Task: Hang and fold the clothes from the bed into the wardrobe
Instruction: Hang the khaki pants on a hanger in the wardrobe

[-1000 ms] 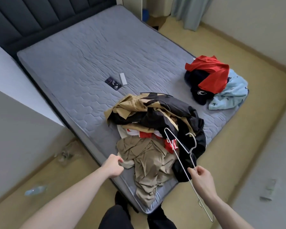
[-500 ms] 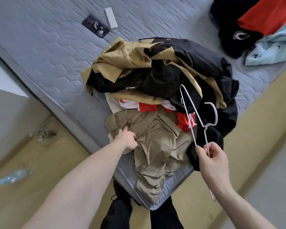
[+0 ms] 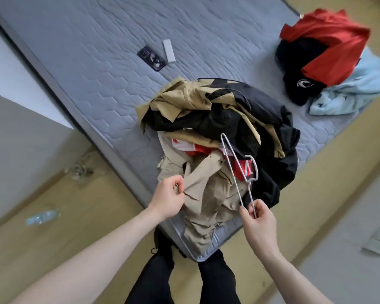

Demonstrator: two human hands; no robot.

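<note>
While nothing is hung yet, my left hand [image 3: 168, 199] pinches the beige garment [image 3: 208, 194] at 6 o'clock on the bed [image 3: 97, 62] | right hand [image 3: 258, 222] clamps the wire hanger [image 3: 237, 172] | pile [image 3: 219, 119] untouched | second heap [image 3: 329, 66] at 2 o'clock, probably waiting too

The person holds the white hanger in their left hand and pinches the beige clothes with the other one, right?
Not quite. In the head view the white hanger is held by the right hand; the left hand pinches the beige clothes.
</note>
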